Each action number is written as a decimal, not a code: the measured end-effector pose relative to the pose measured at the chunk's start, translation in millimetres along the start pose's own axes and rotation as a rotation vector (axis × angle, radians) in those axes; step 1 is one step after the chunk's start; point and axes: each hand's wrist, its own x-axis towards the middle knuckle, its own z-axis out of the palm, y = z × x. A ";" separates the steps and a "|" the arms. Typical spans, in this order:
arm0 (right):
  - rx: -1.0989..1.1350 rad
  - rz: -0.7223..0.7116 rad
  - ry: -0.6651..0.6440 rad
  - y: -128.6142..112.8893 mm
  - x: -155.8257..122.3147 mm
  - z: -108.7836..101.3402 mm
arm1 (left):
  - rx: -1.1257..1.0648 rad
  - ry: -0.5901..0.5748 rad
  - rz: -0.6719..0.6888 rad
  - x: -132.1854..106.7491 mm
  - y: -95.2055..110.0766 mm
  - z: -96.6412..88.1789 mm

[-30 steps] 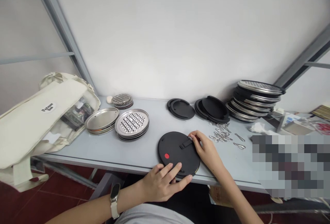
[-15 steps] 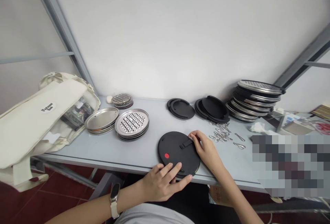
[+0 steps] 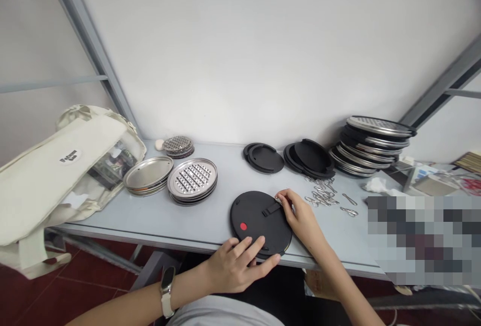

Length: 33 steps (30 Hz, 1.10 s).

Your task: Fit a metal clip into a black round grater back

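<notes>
A round black plastic disc lies at the table's near edge, its flat face up. It bears a red dot and a slotted black tab. My left hand rests over its near rim with the fingers stretched and spread on the face. Thumb and fingertips of my right hand are pinched around a small metal clip at the far right rim, by the tab's end; most of the clip is hidden. Several loose metal clips lie just beyond that hand.
At left stand stacks of round metal plates and grater plates, beside a cream bag. Black discs and deeper black holders lie at the back. A tall stack of assembled graters leans at right.
</notes>
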 end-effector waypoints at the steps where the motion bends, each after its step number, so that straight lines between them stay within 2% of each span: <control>1: -0.002 -0.002 0.003 -0.1 -0.1 -0.2 | -0.002 0.003 -0.002 -0.1 0.2 0.1; 13: 0.007 -0.037 0.000 0.1 -0.3 -0.9 | -0.039 0.014 -0.005 0.4 -0.1 -0.5; 22: -0.007 -0.042 0.013 -1.0 -0.2 -1.2 | 0.012 -0.017 0.001 -3.5 1.5 1.8; 33: 0.002 0.022 -0.037 1.6 -1.0 -0.9 | -0.032 0.003 -0.008 0.1 0.3 -0.1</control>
